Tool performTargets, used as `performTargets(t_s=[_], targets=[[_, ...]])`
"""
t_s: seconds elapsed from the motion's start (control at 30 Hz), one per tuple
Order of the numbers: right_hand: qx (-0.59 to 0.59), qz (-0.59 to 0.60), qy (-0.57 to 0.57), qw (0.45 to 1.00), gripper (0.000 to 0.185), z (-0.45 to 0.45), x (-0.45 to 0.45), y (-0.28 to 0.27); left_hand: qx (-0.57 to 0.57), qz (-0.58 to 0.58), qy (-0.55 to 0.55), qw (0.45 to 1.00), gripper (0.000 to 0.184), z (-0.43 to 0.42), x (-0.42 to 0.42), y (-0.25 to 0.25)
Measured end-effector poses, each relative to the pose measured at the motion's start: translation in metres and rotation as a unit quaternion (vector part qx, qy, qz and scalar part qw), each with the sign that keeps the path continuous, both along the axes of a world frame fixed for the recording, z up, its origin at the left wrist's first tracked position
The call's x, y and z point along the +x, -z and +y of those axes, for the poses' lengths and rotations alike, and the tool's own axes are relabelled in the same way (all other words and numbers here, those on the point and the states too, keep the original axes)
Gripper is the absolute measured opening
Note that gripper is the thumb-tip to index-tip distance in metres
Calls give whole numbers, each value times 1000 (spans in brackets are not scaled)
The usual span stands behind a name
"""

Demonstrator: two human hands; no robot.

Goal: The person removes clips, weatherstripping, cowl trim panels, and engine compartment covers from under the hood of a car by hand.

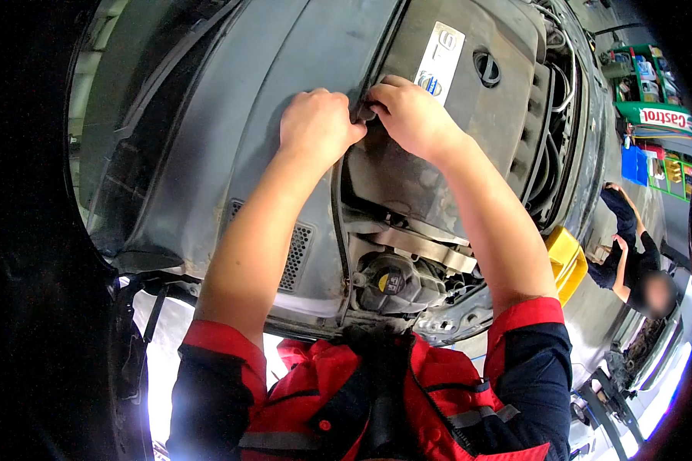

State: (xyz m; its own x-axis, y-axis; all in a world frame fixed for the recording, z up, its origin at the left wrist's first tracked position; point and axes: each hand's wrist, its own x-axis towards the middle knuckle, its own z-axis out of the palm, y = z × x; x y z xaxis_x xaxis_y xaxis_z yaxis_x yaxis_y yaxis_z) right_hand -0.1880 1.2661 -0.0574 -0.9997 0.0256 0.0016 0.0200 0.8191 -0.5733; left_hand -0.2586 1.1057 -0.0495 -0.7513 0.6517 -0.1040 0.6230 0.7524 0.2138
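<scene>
Two bare hands close on one black rubber strip

The person's red and black work clothes (446,384) are nearest, the forearms reaching out over a car's engine bay. Just beyond sits a translucent grey plastic reservoir (419,290) with a black round cap (392,282) marked in yellow; the cap is on, and what the reservoir holds cannot be seen.

Farther out, the left hand (317,123) is curled, thumb and fingers gripping the black rubber strip (341,207) along the edge of the grey panel (284,77). Close beside it, the right hand (411,115) pinches the same strip between thumb and bent fingers, next to the dark grey plastic engine cover (477,100) with its silver badge plate (441,58). The strip runs between panel and cover.

Past the car's front edge is a yellow plastic container (565,265); its contents cannot be made out. Beyond, a person in dark clothes (630,250) is bent with both arms out. Farthest off are a blue plastic bin (634,164), contents unclear, a green rack (675,175) bearing yellow and red items, and a green shelf unit (640,73) with bottles and containers above a Castrol sign (667,118).
</scene>
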Motion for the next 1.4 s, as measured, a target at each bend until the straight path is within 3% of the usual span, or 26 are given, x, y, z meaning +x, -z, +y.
performTargets(t_s=[0.17,0.37,0.9,1.07,1.13,1.23,1.37,1.4], targets=[[69,-34,-24,997,18,-5,-6,-8,2,11,4,1000,41,0,-1,2],[22,19,-15,999,16,-4,0,2,-13,7,12,1000,42,1,-2,-2],[0,25,61,998,15,-17,8,13,-11,-17,-6,1000,45,3,-3,-4],[-89,28,112,989,18,-17,12,17,-18,-6,-7,1000,43,4,-3,-6],[-163,9,144,976,21,-13,19,13,-18,-3,-8,1000,42,4,-2,-4],[-422,-138,271,854,30,-4,16,10,-24,-13,-15,1000,41,4,-1,-6],[-547,-189,292,761,29,-12,2,10,-57,-42,-19,997,40,7,-1,-12],[-542,-175,310,761,27,-14,-1,15,-60,-35,-18,997,40,7,-2,-12]])
